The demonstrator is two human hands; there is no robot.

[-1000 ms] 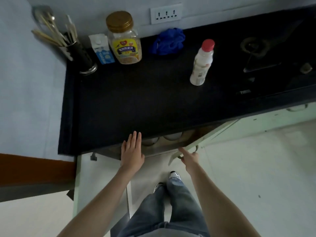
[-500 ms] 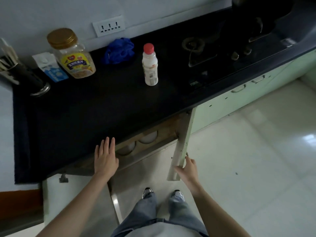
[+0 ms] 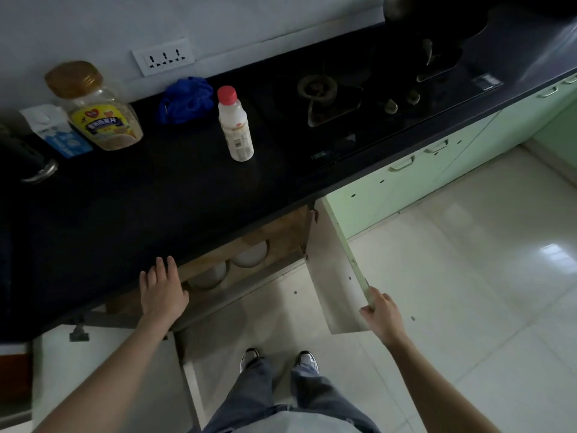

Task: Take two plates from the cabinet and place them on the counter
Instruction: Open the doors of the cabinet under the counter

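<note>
Under the black counter (image 3: pixel 162 214) the cabinet stands open, and two white plates show on its wooden shelf: one (image 3: pixel 249 254) to the right, one (image 3: pixel 209 275) to the left, both partly hidden by the counter edge. My left hand (image 3: pixel 162 292) rests flat against the counter's front edge, just left of the plates, fingers apart and holding nothing. My right hand (image 3: pixel 379 312) grips the outer edge of the right cabinet door (image 3: pixel 335 270), which is swung out wide.
On the counter stand a white bottle with a red cap (image 3: pixel 235 126), a blue cloth (image 3: pixel 185 100), a yellow-labelled jar (image 3: pixel 100 110), a small carton (image 3: pixel 56 132) and a gas stove (image 3: pixel 349 98). The left cabinet door (image 3: pixel 103 376) is also open. My feet (image 3: pixel 278 360) stand on pale floor tiles.
The right door has swung further open under my right hand, showing the plates more fully. The view has shifted right. My left hand stays at the counter edge.
</note>
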